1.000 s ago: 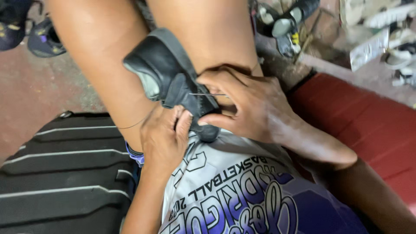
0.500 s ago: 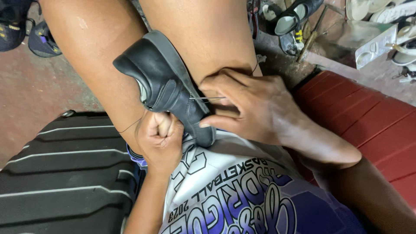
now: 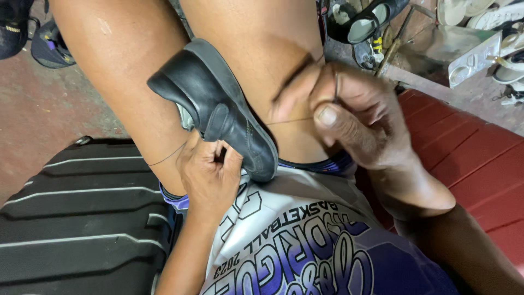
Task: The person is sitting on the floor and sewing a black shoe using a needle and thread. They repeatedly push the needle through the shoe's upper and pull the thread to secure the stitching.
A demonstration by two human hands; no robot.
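Left hand (image 3: 210,172) curled closed; right hand (image 3: 349,117) pinched, raised.

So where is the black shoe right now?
In the head view, the black shoe is wedged between the person's bare knees, just left of centre, with the left hand under its heel end and the right hand to its right.
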